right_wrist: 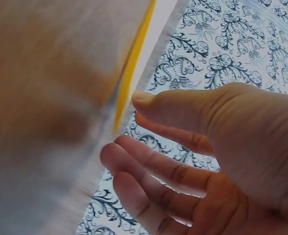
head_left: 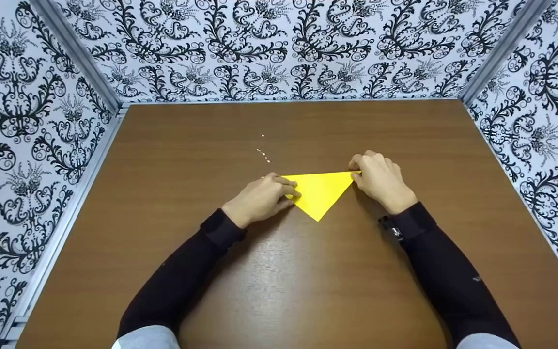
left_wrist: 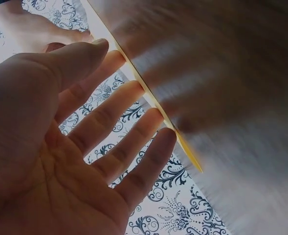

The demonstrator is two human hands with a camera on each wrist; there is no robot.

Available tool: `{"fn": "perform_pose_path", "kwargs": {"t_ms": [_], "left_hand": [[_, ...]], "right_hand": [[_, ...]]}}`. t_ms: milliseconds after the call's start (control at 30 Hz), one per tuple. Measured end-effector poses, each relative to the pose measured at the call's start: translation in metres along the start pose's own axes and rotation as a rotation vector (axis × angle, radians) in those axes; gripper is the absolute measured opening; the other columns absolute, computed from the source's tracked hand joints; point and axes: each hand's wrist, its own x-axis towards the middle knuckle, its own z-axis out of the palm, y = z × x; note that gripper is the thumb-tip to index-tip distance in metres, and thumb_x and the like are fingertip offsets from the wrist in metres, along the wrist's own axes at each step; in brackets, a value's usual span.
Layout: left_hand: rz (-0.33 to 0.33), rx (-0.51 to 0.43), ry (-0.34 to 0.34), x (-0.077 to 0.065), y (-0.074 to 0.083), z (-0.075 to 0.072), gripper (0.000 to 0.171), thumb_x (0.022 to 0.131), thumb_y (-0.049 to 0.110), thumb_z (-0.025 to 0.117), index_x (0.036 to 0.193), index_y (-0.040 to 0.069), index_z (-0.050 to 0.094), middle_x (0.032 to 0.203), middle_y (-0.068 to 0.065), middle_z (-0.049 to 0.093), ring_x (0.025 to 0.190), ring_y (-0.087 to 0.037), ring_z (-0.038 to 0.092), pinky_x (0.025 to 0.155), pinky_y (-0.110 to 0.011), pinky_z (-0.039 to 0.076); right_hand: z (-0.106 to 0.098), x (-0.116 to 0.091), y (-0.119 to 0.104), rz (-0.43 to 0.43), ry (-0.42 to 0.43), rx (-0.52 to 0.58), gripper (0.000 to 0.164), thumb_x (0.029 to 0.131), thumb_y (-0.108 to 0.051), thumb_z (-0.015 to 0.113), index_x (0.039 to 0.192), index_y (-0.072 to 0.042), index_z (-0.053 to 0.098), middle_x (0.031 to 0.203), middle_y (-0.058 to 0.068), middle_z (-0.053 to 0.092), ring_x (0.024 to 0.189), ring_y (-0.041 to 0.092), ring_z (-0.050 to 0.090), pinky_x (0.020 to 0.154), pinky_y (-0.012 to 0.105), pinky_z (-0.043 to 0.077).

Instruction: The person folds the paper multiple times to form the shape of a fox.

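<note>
Showing a bright yellow triangular paper sheet (head_left: 321, 193), smooth and evenly coloured, flat side toward the far wall and one point toward the person, around mid-table on a brown wood-grain tabletop (head_left: 279, 291). Left hand (head_left: 262, 198) on its left corner, fingers (left_wrist: 104, 115) spread and fairly straight, touching the sheet. Right hand (head_left: 381, 182) pinching the right corner between thumb (right_wrist: 178, 105) and index finger. Head view alone gives the triangle's outline, plus a few tiny white specks (head_left: 264, 154) beyond the left hand, unclear what they are. Both wrist views catch the sheet nearly edge-on, as a thin yellow strip. Left wrist view adds the palm and the four fingertips lined up along that strip; head view hides these. Right wrist view adds the other three fingers, loosely bent below the corner. Head view also has long black sleeves (head_left: 177, 283), a small black strapped device (head_left: 392, 230) at the right wrist, and white walls with black floral scrolls (head_left: 259, 43).
</note>
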Motion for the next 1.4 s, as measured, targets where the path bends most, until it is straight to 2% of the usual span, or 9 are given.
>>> {"fn": "perform_pose_path", "kwargs": {"t_ms": [133,333,533,667,767,933,1100,1233,1400], "left_hand": [[0.027,0.008,0.022,0.002,-0.002,-0.001,0.021,0.111,0.017,0.083,0.13,0.01,0.089,0.149,-0.014,0.082,0.132,-0.041,0.078,0.11,-0.052,0.067],[0.02,-0.001,0.029,0.002,-0.003,-0.002,0.021,0.111,0.016,0.082,0.13,0.01,0.089,0.147,-0.015,0.082,0.131,-0.042,0.077,0.113,-0.054,0.066],[0.029,0.02,0.006,0.004,-0.002,-0.004,0.025,0.111,0.019,0.082,0.134,0.008,0.086,0.144,-0.016,0.082,0.131,-0.041,0.075,0.115,-0.05,0.066],[0.018,0.019,-0.003,0.006,-0.002,-0.003,0.025,0.112,0.02,0.082,0.134,0.009,0.085,0.139,-0.015,0.082,0.13,-0.038,0.074,0.112,-0.049,0.067],[0.001,0.013,0.002,0.009,-0.001,-0.001,0.022,0.112,0.019,0.082,0.132,0.01,0.086,0.131,-0.013,0.082,0.121,-0.037,0.074,0.104,-0.049,0.069],[-0.021,0.026,0.031,0.018,0.002,0.001,0.018,0.111,0.017,0.083,0.126,0.01,0.088,0.119,-0.012,0.082,0.108,-0.036,0.076,0.094,-0.048,0.07],[-0.049,0.049,0.054,0.024,0.003,0.002,0.007,0.107,0.009,0.083,0.108,0.01,0.09,0.102,-0.012,0.081,0.096,-0.035,0.076,0.085,-0.05,0.07],[-0.042,0.035,0.066,0.026,0.004,0.003,0.013,0.106,0.007,0.083,0.095,0.009,0.088,0.095,-0.011,0.08,0.089,-0.032,0.077,0.081,-0.05,0.07],[-0.032,0.03,0.078,0.024,0.004,0.005,0.016,0.107,0.008,0.082,0.092,0.008,0.086,0.093,-0.011,0.081,0.086,-0.03,0.078,0.081,-0.05,0.069]], "right_hand": [[-0.007,-0.002,-0.012,-0.033,0.023,0.023,0.021,0.107,-0.01,0.082,0.126,-0.003,0.086,0.119,0.022,0.08,0.1,0.045,0.082,0.078,0.061,0.07],[-0.013,-0.008,-0.039,-0.15,-0.02,0.092,0.023,0.104,-0.01,0.088,0.125,-0.001,0.088,0.119,0.021,0.083,0.1,0.039,0.081,0.087,0.054,0.072],[-0.007,-0.019,-0.058,-0.318,-0.042,0.072,0.023,0.102,-0.013,0.092,0.122,-0.003,0.088,0.116,0.016,0.083,0.099,0.034,0.081,0.084,0.049,0.072],[0.002,-0.026,-0.062,-0.397,-0.094,0.064,0.02,0.102,-0.015,0.092,0.119,-0.004,0.089,0.113,0.012,0.084,0.095,0.028,0.079,0.081,0.046,0.07],[0.008,-0.03,-0.063,-0.425,-0.135,0.063,0.017,0.103,-0.016,0.092,0.116,-0.006,0.089,0.111,0.009,0.084,0.095,0.023,0.078,0.083,0.044,0.07],[0.014,-0.037,-0.063,-0.455,-0.133,0.023,0.011,0.101,-0.016,0.093,0.11,-0.01,0.09,0.107,0.005,0.082,0.092,0.02,0.076,0.084,0.043,0.069],[0.017,-0.042,-0.065,-0.475,-0.117,-0.002,0.013,0.1,-0.02,0.095,0.108,-0.011,0.09,0.105,0.005,0.081,0.09,0.02,0.075,0.083,0.043,0.069],[0.018,-0.046,-0.066,-0.48,-0.111,-0.01,0.012,0.099,-0.021,0.096,0.106,-0.012,0.09,0.105,0.004,0.079,0.087,0.018,0.074,0.08,0.041,0.068],[0.021,-0.05,-0.067,-0.49,-0.101,-0.028,0.01,0.1,-0.019,0.096,0.104,-0.013,0.091,0.103,0.003,0.077,0.085,0.018,0.073,0.078,0.041,0.068]]}}
